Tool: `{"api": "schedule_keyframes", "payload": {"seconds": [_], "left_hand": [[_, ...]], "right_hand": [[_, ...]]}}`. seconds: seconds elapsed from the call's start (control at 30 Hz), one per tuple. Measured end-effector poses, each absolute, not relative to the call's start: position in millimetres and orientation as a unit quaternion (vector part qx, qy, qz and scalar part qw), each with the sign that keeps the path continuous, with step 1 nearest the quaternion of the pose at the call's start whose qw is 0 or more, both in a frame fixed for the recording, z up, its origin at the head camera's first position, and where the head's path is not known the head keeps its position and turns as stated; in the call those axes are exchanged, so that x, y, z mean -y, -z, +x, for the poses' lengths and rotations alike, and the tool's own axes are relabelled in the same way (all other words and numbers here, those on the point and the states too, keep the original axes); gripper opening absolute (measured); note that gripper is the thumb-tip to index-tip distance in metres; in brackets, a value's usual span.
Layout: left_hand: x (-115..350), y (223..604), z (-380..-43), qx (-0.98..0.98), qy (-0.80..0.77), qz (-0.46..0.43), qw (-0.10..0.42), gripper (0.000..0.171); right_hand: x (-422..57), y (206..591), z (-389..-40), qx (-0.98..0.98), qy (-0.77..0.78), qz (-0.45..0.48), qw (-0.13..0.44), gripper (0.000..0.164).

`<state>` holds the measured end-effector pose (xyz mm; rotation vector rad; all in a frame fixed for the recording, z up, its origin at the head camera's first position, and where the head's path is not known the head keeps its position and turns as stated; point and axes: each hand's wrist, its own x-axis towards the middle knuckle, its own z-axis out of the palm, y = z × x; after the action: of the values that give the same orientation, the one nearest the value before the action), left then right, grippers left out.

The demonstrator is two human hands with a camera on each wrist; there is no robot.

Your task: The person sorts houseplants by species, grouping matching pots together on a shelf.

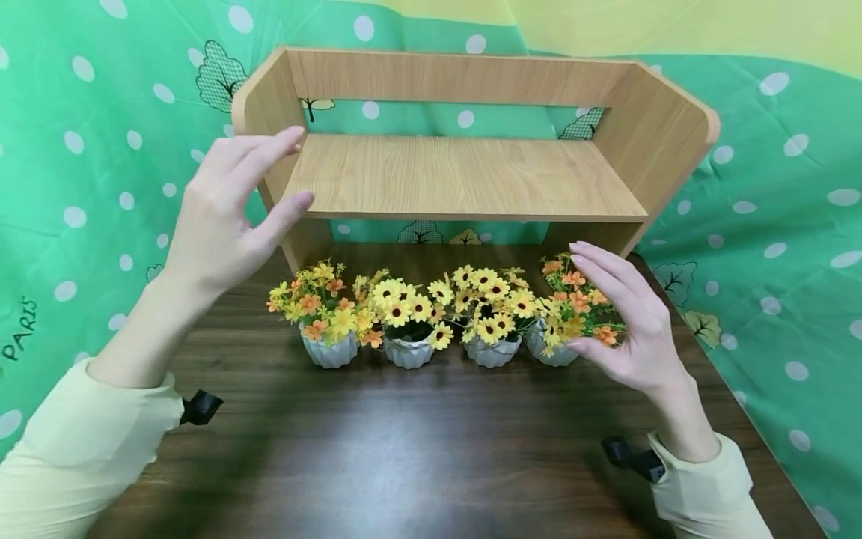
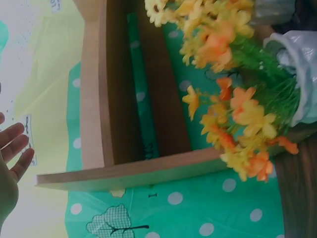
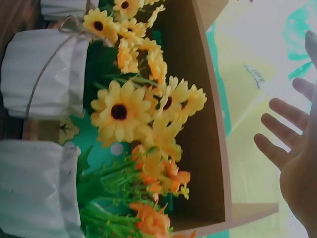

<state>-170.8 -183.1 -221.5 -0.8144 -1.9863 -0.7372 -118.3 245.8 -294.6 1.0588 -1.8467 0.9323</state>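
Several potted artificial flowers stand in a row on the dark table. At the left end is a pot of orange and yellow flowers [image 1: 330, 348]; two pots of yellow daisies [image 1: 411, 352] [image 1: 493, 352] fill the middle, and another orange-flowered pot [image 1: 548, 348] ends the row on the right. My left hand [image 1: 225, 202] is raised in the air before the shelf's left side, thumb and fingers apart, holding nothing. Near the right-end pot hovers my right hand [image 1: 633, 322], thumb and fingers spread; whether it touches the blooms I cannot tell. White pots [image 3: 44, 74] show close up in the right wrist view.
A two-level wooden shelf [image 1: 471, 176] stands behind the pots, its upper board bare wood. Green dotted cloth [image 1: 774, 187] hangs behind and at both sides. The dark wooden table [image 1: 404, 449] stretches toward me in front of the pots.
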Motion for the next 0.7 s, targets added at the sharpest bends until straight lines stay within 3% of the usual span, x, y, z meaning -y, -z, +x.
{"api": "schedule_keyframes", "payload": {"seconds": [0.43, 0.7], "left_hand": [[201, 204, -191, 0.798, 0.329, -0.248, 0.439, 0.038], [210, 199, -201, 0.801, 0.329, -0.228, 0.444, 0.037]], "right_hand": [[-289, 301, -119, 0.757, -0.387, 0.37, 0.374, 0.08], [-322, 310, -118, 0.777, -0.41, 0.337, 0.338, 0.063]]}}
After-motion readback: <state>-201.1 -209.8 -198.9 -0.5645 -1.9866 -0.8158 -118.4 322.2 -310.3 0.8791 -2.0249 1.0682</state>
